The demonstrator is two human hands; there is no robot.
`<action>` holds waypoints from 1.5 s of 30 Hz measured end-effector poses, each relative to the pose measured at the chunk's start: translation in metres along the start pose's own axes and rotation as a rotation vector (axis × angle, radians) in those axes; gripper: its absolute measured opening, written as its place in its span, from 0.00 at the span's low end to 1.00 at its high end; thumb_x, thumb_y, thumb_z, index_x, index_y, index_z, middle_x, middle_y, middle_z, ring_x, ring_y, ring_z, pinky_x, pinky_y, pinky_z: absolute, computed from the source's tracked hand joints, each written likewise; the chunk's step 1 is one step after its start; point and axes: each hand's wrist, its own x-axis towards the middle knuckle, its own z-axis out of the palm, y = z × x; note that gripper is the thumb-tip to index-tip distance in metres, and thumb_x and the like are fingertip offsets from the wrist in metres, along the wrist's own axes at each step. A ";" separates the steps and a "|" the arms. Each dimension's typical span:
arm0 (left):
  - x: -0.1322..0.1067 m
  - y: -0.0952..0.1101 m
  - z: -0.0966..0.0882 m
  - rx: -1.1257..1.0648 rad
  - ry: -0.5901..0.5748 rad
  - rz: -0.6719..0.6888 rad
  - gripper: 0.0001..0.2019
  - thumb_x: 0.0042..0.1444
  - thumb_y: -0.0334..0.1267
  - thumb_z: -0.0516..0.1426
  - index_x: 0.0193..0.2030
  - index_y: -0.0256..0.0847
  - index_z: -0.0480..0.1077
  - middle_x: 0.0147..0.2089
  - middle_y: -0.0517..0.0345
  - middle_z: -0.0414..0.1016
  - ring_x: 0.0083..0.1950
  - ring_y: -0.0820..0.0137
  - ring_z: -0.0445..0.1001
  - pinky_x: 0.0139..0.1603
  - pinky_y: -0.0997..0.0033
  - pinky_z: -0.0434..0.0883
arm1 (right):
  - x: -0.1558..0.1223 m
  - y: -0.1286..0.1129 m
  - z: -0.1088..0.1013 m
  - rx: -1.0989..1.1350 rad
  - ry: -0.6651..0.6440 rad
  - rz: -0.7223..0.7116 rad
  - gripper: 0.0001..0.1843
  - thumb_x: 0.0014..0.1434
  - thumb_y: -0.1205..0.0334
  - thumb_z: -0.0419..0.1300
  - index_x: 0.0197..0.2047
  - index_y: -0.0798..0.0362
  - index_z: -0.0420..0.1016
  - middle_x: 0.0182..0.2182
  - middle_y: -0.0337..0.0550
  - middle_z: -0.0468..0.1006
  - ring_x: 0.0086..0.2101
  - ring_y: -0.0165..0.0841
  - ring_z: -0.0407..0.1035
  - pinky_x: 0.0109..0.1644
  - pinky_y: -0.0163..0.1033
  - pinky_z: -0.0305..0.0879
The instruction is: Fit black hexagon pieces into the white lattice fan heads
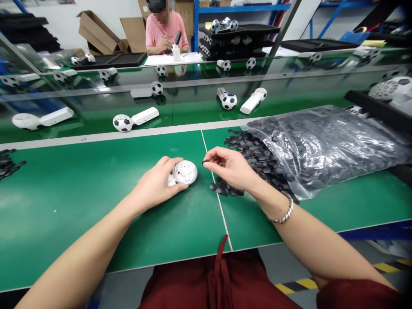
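My left hand (pixel 161 182) is closed around a white handheld fan (pixel 186 172) with a round, ball-patterned grille, resting on the green table. The grille faces up and shows no black pieces; the handle is mostly under my palm. To the right of the fan, my right hand (pixel 230 167) pinches a small black piece (pixel 205 162) between thumb and fingertips, held a little apart from the grille. Beneath and beyond this hand lies a heap of black pentagon-like pieces (pixel 254 150), spilling from a clear plastic bag (pixel 331 146).
Behind the table runs a green conveyor belt (pixel 189 109) with several white fans, such as one with black patches (pixel 122 122). More black pieces (pixel 8 165) lie at the left edge. A black tray (pixel 376 107) stands far right. A co-worker in pink (pixel 165 32) sits across.
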 end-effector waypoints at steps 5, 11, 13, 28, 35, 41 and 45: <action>0.003 0.000 0.004 -0.010 0.042 -0.044 0.32 0.48 0.50 0.57 0.59 0.45 0.56 0.52 0.54 0.63 0.48 0.61 0.68 0.46 0.63 0.67 | -0.006 -0.003 0.015 0.178 -0.163 0.023 0.03 0.53 0.65 0.58 0.32 0.56 0.69 0.28 0.38 0.70 0.28 0.26 0.65 0.34 0.34 0.63; 0.001 0.001 0.006 -0.037 0.047 -0.034 0.34 0.46 0.54 0.58 0.59 0.46 0.56 0.53 0.54 0.62 0.49 0.59 0.68 0.47 0.62 0.67 | -0.005 0.004 0.029 0.009 -0.076 -0.143 0.02 0.51 0.65 0.62 0.30 0.54 0.73 0.33 0.40 0.65 0.37 0.29 0.63 0.42 0.36 0.61; 0.002 0.001 0.006 -0.044 0.043 -0.027 0.33 0.47 0.53 0.57 0.59 0.46 0.57 0.52 0.54 0.63 0.48 0.60 0.68 0.46 0.62 0.67 | -0.004 0.005 0.032 0.014 -0.065 -0.156 0.03 0.51 0.65 0.63 0.29 0.54 0.72 0.32 0.40 0.65 0.37 0.29 0.63 0.43 0.36 0.61; 0.003 0.002 0.009 -0.057 0.109 -0.001 0.28 0.47 0.50 0.58 0.55 0.46 0.62 0.45 0.57 0.66 0.42 0.65 0.69 0.37 0.67 0.66 | 0.001 0.003 0.026 -0.006 -0.091 0.022 0.15 0.45 0.65 0.65 0.30 0.54 0.61 0.39 0.42 0.69 0.39 0.30 0.64 0.39 0.35 0.62; 0.005 0.001 0.006 -0.069 0.028 -0.048 0.30 0.43 0.46 0.61 0.54 0.44 0.60 0.50 0.56 0.67 0.44 0.63 0.70 0.40 0.65 0.68 | 0.000 0.000 -0.011 -0.412 -0.441 0.266 0.08 0.46 0.62 0.65 0.29 0.53 0.70 0.25 0.35 0.72 0.25 0.25 0.63 0.27 0.31 0.54; 0.002 0.000 0.005 0.032 0.040 0.118 0.27 0.47 0.37 0.56 0.56 0.45 0.59 0.54 0.56 0.67 0.50 0.62 0.68 0.45 0.63 0.65 | -0.003 -0.008 -0.009 -0.565 -0.529 0.198 0.04 0.49 0.65 0.63 0.28 0.53 0.70 0.26 0.36 0.72 0.25 0.25 0.62 0.26 0.30 0.51; 0.002 -0.001 0.005 0.100 0.058 0.220 0.26 0.49 0.31 0.51 0.57 0.48 0.59 0.56 0.59 0.67 0.54 0.62 0.64 0.51 0.59 0.61 | -0.005 -0.012 -0.010 -0.492 -0.571 0.067 0.03 0.53 0.68 0.59 0.33 0.54 0.72 0.28 0.38 0.73 0.28 0.26 0.64 0.29 0.31 0.55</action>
